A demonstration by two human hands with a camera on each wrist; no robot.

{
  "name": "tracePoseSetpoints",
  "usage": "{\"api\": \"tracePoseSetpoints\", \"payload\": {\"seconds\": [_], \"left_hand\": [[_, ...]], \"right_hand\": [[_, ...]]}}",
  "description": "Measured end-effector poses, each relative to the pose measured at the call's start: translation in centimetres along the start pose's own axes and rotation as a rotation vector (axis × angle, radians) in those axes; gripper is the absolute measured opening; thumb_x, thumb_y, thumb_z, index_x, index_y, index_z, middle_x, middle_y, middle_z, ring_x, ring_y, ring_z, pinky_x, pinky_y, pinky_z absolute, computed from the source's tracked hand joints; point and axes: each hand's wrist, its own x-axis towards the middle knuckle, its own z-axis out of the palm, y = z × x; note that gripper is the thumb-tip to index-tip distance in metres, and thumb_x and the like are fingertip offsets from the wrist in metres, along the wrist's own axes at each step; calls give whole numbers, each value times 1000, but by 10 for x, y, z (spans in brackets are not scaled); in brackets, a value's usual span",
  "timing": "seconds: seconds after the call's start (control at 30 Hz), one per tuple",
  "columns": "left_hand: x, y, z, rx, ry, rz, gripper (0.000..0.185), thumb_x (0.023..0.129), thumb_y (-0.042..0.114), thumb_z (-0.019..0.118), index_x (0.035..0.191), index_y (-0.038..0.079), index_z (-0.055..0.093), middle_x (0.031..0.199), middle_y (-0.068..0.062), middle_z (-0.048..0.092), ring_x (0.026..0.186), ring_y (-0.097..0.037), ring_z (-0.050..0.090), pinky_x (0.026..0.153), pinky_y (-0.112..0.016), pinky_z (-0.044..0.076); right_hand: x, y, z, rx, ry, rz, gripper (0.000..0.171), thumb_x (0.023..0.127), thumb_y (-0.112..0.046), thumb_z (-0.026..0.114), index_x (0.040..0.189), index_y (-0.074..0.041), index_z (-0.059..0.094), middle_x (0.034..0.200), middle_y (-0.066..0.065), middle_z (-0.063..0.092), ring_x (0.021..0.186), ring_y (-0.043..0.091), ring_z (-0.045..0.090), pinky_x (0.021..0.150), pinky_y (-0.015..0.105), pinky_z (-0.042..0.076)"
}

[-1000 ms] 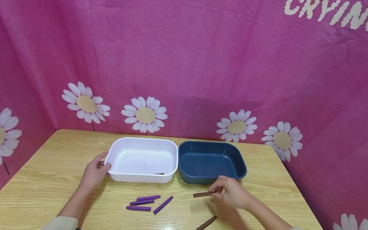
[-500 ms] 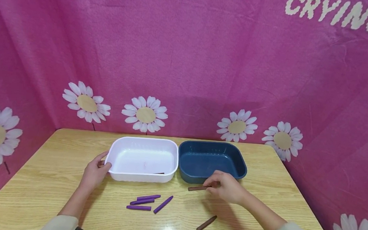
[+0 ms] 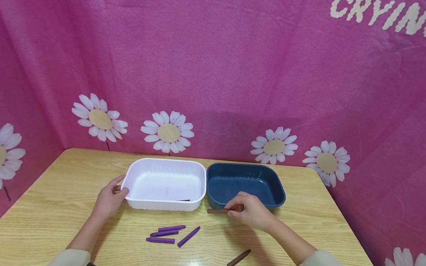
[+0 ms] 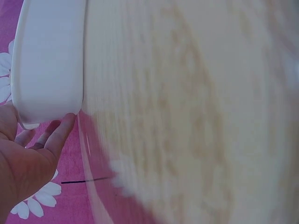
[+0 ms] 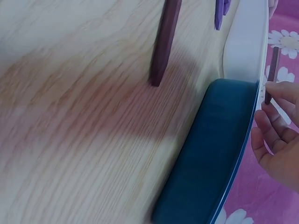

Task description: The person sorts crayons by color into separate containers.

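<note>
Right hand (image 3: 253,212) pinches a brown crayon (image 3: 216,210) by one end, near the front rim of the blue tub (image 3: 247,179). Left hand (image 3: 107,203) grips the left edge of the white tub (image 3: 161,205). Four purple crayons (image 3: 161,240) and a second brown crayon (image 3: 239,259) lie on the worktop (image 3: 64,188).
</note>
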Motion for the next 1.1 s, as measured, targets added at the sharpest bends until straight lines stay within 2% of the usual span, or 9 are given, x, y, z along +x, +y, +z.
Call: {"api": "tracePoseSetpoints", "payload": {"seconds": [0.2,0.57,0.93,1.1], "left_hand": [[-1,-1,0,-2,2,0,55,92,13,48,144,2,32,123,-32,53,96,-26,61,75,-29,56],[1,-1,1,-12,4,0,56,92,12,47,144,3,32,124,-32,53,102,-30,59,74,-26,56],[0,-1,1,-29,7,-2,56,90,11,48,143,1,33,122,-33,53,90,-19,61,73,-27,56],[0,-1,1,-24,8,-15,56,91,12,48,144,2,32,122,-32,53,94,-23,61,73,-27,56]], "right_hand": [[9,-6,7,-1,8,9,11,80,-12,72,90,-13,74,77,-5,56,66,1,44,56,17,41],[25,-16,18,-1,35,23,10,80,-11,72,90,-12,74,76,-5,54,66,4,45,58,17,41],[37,-24,29,5,60,26,9,79,-9,72,88,-11,73,74,-2,54,65,6,45,56,18,39],[43,-28,31,12,61,56,9,80,-8,71,89,-11,74,73,-3,53,66,9,45,56,20,38]]}}
